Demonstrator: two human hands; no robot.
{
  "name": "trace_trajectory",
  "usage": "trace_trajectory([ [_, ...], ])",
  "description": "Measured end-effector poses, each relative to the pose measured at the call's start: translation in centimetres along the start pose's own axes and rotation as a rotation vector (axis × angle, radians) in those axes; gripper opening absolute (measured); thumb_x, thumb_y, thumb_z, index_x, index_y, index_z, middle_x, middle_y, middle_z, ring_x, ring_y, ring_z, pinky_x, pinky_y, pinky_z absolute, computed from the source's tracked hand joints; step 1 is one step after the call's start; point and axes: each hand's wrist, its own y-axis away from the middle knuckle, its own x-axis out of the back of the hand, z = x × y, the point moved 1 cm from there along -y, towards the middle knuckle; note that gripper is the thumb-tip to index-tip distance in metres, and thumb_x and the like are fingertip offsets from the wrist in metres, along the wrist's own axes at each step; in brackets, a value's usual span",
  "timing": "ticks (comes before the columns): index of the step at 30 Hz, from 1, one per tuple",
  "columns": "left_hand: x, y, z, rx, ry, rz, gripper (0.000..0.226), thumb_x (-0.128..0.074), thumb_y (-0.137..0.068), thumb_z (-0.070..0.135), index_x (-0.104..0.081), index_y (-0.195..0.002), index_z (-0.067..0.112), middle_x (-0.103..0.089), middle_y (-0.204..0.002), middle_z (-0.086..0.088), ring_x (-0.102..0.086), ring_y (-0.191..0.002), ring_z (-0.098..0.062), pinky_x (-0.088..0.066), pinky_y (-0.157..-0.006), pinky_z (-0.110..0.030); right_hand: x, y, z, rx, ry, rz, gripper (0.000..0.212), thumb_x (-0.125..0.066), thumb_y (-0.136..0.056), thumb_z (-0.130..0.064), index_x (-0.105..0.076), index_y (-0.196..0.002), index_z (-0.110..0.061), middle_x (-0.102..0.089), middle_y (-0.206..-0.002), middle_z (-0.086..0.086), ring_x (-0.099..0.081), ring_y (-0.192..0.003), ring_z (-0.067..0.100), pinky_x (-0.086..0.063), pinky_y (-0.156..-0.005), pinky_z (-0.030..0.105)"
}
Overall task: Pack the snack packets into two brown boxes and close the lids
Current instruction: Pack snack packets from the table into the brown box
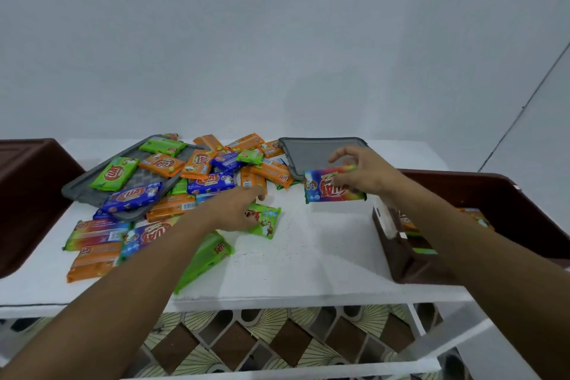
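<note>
R hand (pixel 367 174) grip: thumb and fingers pinch rainbow pkt (pixel 334 187), held above table (pixel 324 256), just beside right brown box (pixel 493 191); box has pkts inside. L hand (pixel 237 210) lies over green pkt (pixel 265 220) at table centre; grip state cannot be told (blur). Loose pkt pile (pixel 172 182) sits left-rear, partly on grey tray (pixel 92 185). Second grey tray (pixel 311 153) behind R hand. Left brown box (pixel 27 194) at table's left edge.

Packets (pixel 197 165) piled left on table (pixel 324 241) (some on tray (pixel 77 188)) — box (pixel 493 194) right.
</note>
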Motion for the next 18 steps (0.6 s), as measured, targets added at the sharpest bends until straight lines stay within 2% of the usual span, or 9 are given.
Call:
trace_trajectory([
  [2,0.3,-0.8,1.5,-0.017,-0.029,-0.024,0.043,-0.062,-0.087,0.029,-0.051,-0.127,0.018,-0.053,-0.123,0.000,-0.053,-0.103,-0.018,-0.048,-0.081,-0.034,2.4,0.7,0.4,0.017,-0.050,-0.021,0.042,-0.076,-0.081,-0.014,-0.061,-0.118,-0.028,-0.067,-0.102,0.003,-0.072,-0.085,0.018,-0.060,-0.071,0.032],
  [3,0.5,-1.2,2.3,-0.028,-0.018,-0.014,0.035,-0.061,-0.088,0.027,-0.054,-0.121,0.016,-0.055,-0.120,-0.002,-0.053,-0.101,-0.018,-0.048,-0.082,-0.036,3.6,1.0,0.8,0.005,-0.123,-0.022,0.046,-0.074,-0.081,-0.010,-0.061,-0.122,-0.025,-0.069,-0.101,0.006,-0.072,-0.085,0.020,-0.060,-0.073,0.034],
  [6,1.7,-2.4,5.8,-0.064,0.082,0.073,0.007,-0.059,-0.087,0.021,-0.054,-0.093,0.021,-0.055,-0.093,0.000,-0.051,-0.081,-0.015,-0.040,-0.063,-0.029,7.6,2.0,2.5,-0.073,-0.429,-0.009,0.042,-0.067,-0.080,0.005,-0.063,-0.120,-0.009,-0.074,-0.096,0.013,-0.073,-0.080,0.023,-0.059,-0.066,0.034],
  [8,3.0,-3.3,8.5,-0.056,0.135,0.141,0.006,-0.058,-0.086,0.020,-0.052,-0.084,0.020,-0.051,-0.084,0.004,-0.051,-0.078,-0.017,-0.036,-0.058,-0.028,10.0,2.4,3.9,-0.117,-0.495,-0.021,0.034,-0.062,-0.080,0.009,-0.064,-0.111,-0.003,-0.075,-0.091,0.014,-0.073,-0.076,0.023,-0.059,-0.060,0.032],
  [13,5.8,-5.9,16.4,-0.054,0.240,0.274,0.014,-0.048,-0.073,0.032,-0.042,-0.070,0.020,-0.048,-0.072,0.001,-0.047,-0.069,-0.019,-0.034,-0.060,-0.036,14.8,3.7,9.3,-0.221,-0.404,0.011,0.027,-0.062,-0.078,0.003,-0.061,-0.104,-0.003,-0.074,-0.088,0.019,-0.072,-0.078,0.029,-0.059,-0.074,0.043],
  [15,6.1,-7.1,19.6,-0.076,0.230,0.312,0.015,-0.051,-0.080,0.028,-0.046,-0.073,0.017,-0.049,-0.074,0.001,-0.049,-0.071,-0.020,-0.036,-0.061,-0.032,16.4,4.2,11.5,-0.224,-0.321,0.042,0.027,-0.066,-0.078,-0.004,-0.059,-0.103,-0.006,-0.073,-0.090,0.020,-0.072,-0.081,0.030,-0.059,-0.073,0.041],
  [17,6.4,-8.2,22.3,-0.097,0.236,0.321,0.013,-0.054,-0.085,0.025,-0.052,-0.083,0.012,-0.054,-0.079,-0.001,-0.052,-0.074,-0.020,-0.036,-0.060,-0.024,17.8,4.4,13.4,-0.181,-0.212,0.062,0.029,-0.067,-0.077,-0.007,-0.056,-0.103,-0.017,-0.072,-0.091,0.019,-0.072,-0.082,0.031,-0.059,-0.069,0.041],
  [18,6.5,-8.6,23.6,-0.111,0.261,0.290,0.016,-0.054,-0.084,0.028,-0.054,-0.088,0.012,-0.057,-0.083,-0.002,-0.054,-0.076,-0.020,-0.038,-0.061,-0.025,18.3,4.6,14.0,-0.156,-0.157,0.048,0.033,-0.067,-0.077,-0.007,-0.056,-0.103,-0.024,-0.072,-0.090,0.017,-0.072,-0.081,0.030,-0.059,-0.064,0.040],
])
